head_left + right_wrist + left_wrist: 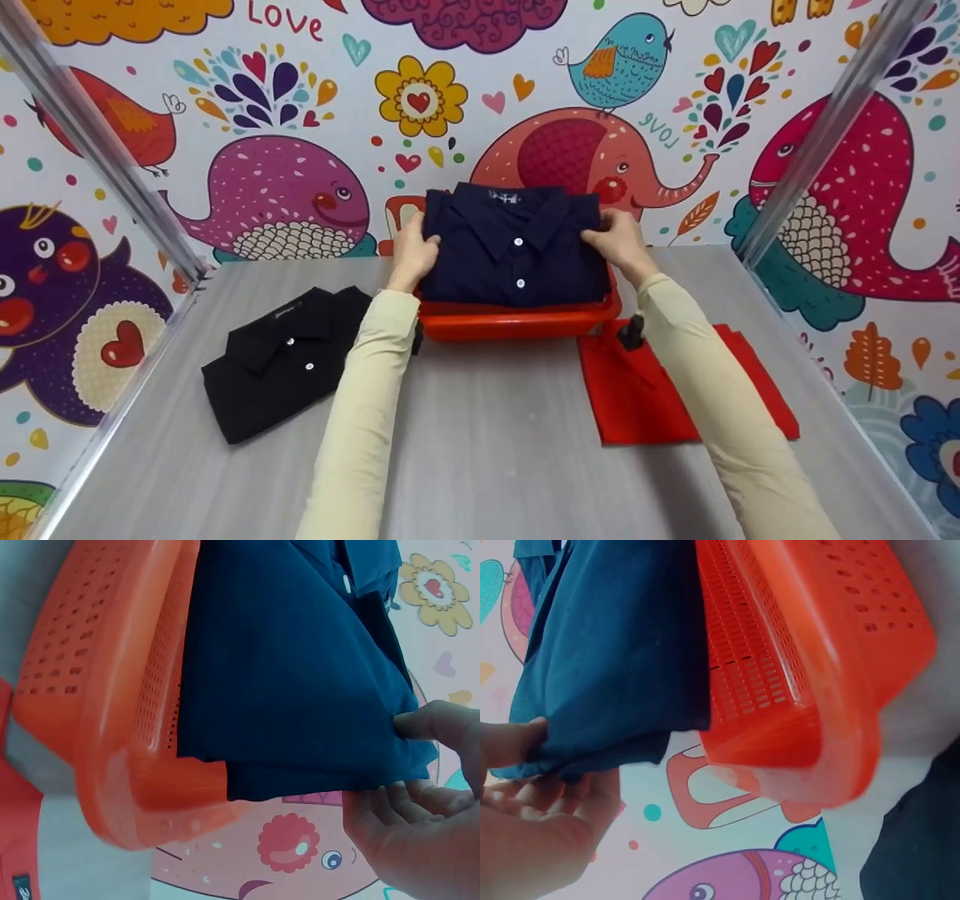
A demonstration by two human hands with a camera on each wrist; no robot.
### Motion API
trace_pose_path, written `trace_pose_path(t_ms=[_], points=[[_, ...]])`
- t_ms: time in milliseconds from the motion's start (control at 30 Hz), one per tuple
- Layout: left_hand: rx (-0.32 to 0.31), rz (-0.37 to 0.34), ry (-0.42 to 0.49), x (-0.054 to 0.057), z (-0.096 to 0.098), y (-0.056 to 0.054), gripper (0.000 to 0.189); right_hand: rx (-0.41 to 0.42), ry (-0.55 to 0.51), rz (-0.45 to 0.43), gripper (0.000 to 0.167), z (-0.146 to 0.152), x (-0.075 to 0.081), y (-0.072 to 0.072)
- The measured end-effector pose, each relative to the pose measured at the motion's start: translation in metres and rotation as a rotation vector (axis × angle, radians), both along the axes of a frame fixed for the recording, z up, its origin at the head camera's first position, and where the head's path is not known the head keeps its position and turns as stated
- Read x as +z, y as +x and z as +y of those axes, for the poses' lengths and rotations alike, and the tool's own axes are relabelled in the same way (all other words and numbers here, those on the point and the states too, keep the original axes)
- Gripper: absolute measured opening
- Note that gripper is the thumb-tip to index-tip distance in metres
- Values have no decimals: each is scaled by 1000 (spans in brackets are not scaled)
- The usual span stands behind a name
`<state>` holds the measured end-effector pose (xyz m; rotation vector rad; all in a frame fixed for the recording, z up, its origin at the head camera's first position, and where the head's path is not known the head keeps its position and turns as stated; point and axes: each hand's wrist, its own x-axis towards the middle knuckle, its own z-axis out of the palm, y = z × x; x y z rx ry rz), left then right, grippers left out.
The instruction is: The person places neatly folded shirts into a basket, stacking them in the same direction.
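We saw a folded navy shirt (480,277) held over the mouth of a red plastic basket (517,328), its collar turned to twelve o'clock, toward the wall (480,82). The left hand (415,251) pinched the shirt's edge at nine o'clock, and in the left wrist view we found the thumb on top of the cloth with the fingers tucked beneath. The right hand (619,240) matched it at three o'clock, likewise clamped on the fabric, thumb above and fingers below. We could not tell whether the shirt touched the basket's floor; both wrist views showed some of the perforated interior beside its lower edge. Two white buttons (520,283) ran down the shirt's front, and a pale printed mark (504,197) showed inside the collar.

The basket sat on the pale counter (487,435). At eight o'clock from it we noted a folded black shirt (262,390), lying at a slant, with two white buttons of its own and part of it hidden behind the left sleeve (360,420). Between four and five o'clock lay a folded red garment (645,412), partly covered by the right sleeve (720,405).

On the patterned wall we made out a coral elephant (555,142) just past twelve o'clock from the basket, a yellow flower (386,82) at eleven, and a purple whale (292,180) between nine and ten.
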<state>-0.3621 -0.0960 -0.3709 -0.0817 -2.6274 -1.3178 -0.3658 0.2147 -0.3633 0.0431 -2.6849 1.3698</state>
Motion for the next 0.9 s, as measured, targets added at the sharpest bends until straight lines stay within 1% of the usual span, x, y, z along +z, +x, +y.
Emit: trace_pose_path(t_ms=[67,200,267,367,467,633,900], points=[[25,-1,-27,-3,3,-4,47,-4,71,9,36,-2,0,-3],[66,-21,-97,-12,8,-8,42,-8,181,15,42,-7,-1,-7],[79,-28,-127,-17,11,-9,38,-9,203,12,45,-10,-3,-8],[95,-27,-150,-22,13,-10,33,-6,223,11,45,-13,-6,-9],[100,-27,-155,-26,12,-11,32,-8,246,24,45,-16,-9,-9],[56,-35,-179,-29,7,-10,37,-16,238,18,41,-16,-14,-7],[-36,-42,-187,-29,-4,-5,35,30,194,-8,31,-14,-20,-2]])
